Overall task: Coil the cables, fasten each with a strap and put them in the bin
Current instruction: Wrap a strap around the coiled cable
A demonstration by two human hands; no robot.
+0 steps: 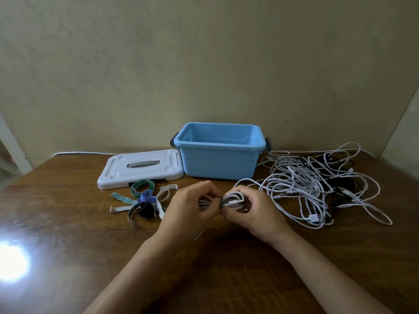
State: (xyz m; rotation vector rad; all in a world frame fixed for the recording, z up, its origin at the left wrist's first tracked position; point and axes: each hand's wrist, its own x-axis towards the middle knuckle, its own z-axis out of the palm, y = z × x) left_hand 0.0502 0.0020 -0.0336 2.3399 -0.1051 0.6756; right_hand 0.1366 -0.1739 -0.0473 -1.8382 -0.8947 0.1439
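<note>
Left grip (192, 206) and right grip (249, 208) both curled round white coil (233, 200), green strap (220, 203) between; bin (218, 164) at 12 o'clock.

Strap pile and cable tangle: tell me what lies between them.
In the head view, both hands, left and right, lie between the strap pile and the cable tangle, gripping a coiled white cable.

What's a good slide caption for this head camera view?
Both hands wrap a green strap around a coiled white cable before the blue bin.
</note>
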